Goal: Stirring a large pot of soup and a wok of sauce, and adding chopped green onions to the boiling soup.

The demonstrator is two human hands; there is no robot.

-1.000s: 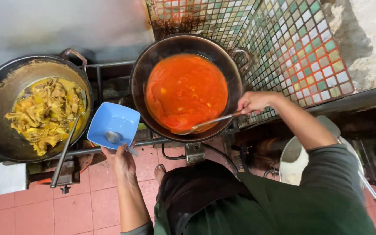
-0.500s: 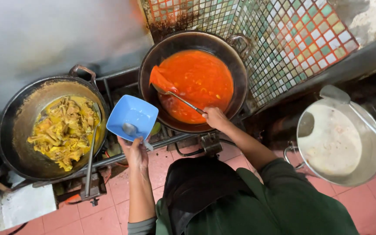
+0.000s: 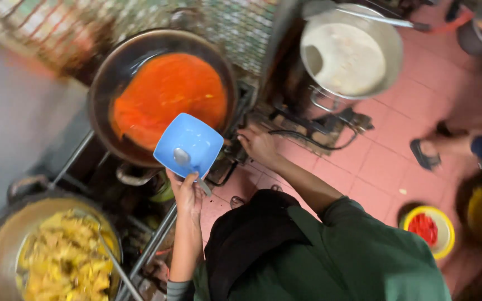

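My left hand is closed on the near corner of a square light-blue plastic bowl, thumb and fingers pinching its rim, and I hold the bowl up above the front edge of the stove. A metal spoon lies inside it, the round end resting on the bowl's floor and the handle sticking out past my fingers toward me. The bowl hangs just over the near rim of a large dark round wok full of smooth orange-red sauce.

My right hand is down at the stove's front, just to the right of the wok, fingers curled against the dark metal there; I cannot tell whether it grips anything, since the knuckles hide what lies under them.

Lower left stands a second dark wok filled with yellow chunky food, a long metal utensil handle leaning out of it. Upper right, on the pink tiled floor, sits a big grey metal pot of pale liquid with a ladle handle across its top. Lower right is a small yellow bowl with something red in it. Another person's sandalled foot shows at the right edge.
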